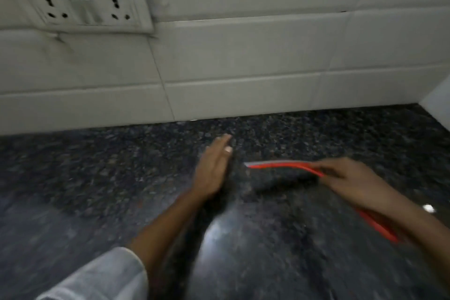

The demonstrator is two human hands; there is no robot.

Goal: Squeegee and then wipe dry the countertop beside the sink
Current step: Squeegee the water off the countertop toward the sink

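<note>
On the far left wall sits a white double-socket switch plate (75,5), set into the white tiled backsplash (243,56) above the dark speckled granite table (85,178). The left hand (214,168) lies near the middle of the table with its fingers (222,143) straight and together, edge-on to the stone, holding nothing. Just right of it runs the red squeegee with a pale rubber blade (280,165), its blade end close to the left hand but, through the blur, not clearly touching. The right hand (348,178) grips the squeegee where blade meets handle, fingers curled round it, and the red handle trails toward the near right under the forearm.

The likely risk is a tilted blade: held this close to the head, it could lift at the free end and leave streaks of water. A stroke toward the wall could also push water against the backsplash below the sockets rather than toward the sink, which is out of view.
</note>
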